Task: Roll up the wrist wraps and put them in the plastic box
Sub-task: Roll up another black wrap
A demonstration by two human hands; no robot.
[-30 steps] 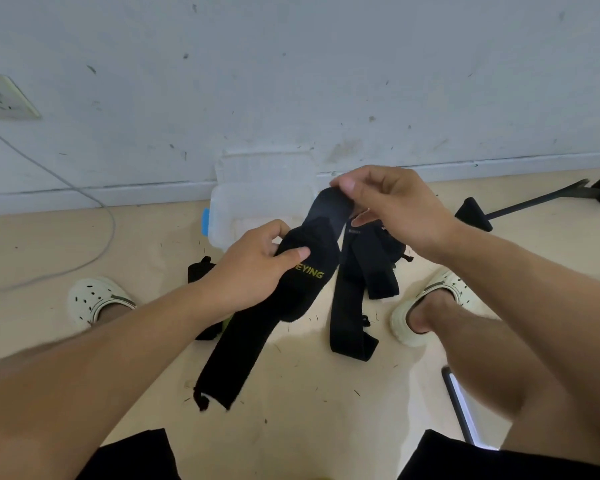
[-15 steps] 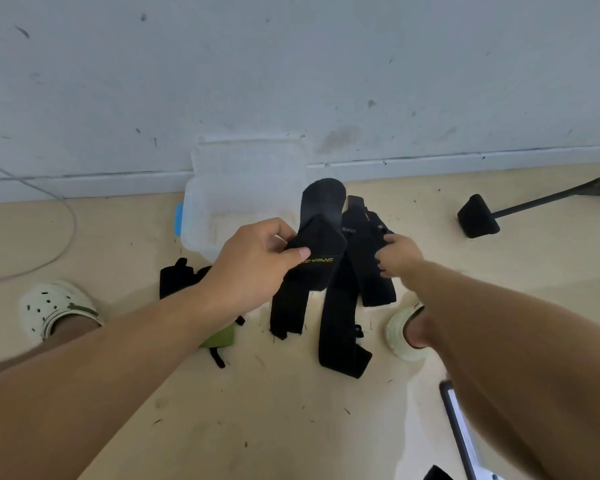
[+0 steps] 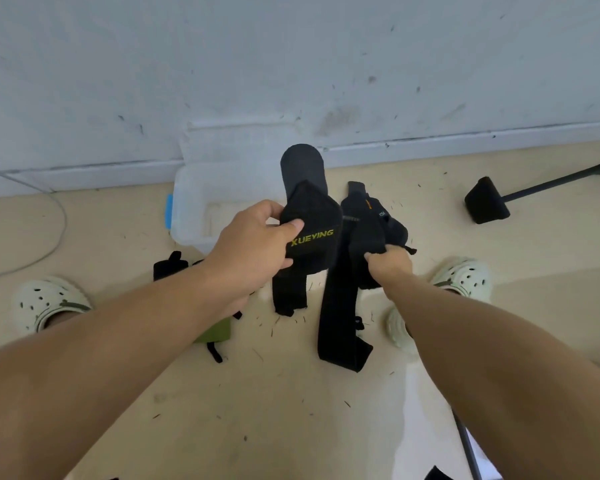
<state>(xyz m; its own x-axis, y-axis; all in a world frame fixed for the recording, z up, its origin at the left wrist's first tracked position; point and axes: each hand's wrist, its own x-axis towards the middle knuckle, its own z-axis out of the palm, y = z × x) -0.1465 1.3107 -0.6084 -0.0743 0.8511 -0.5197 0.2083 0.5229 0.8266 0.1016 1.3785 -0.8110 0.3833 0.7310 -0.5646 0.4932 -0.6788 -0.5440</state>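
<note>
**2 hands working on black wrist wraps above the floor**

The beige floor is stretching under both arms, and the pale wall is rising beyond the hands. The clear plastic box is sitting open against that wall, just beyond and slightly left of the left hand, with its blue latch facing left. The left hand is gripping a black wrap marked XUEYING, thumb across its front and fingers curled behind; 1 end is standing up above the hand and the other is hanging below it. To its right, the right hand is pinching a pile of black wraps lying on the floor; a long strap is trailing back from it toward the person. A green wrap is peeking out under the left forearm. 2 pale clogs are flanking the arms: left clog, right clog. A black padded bar is lying far right of the right hand.
</note>
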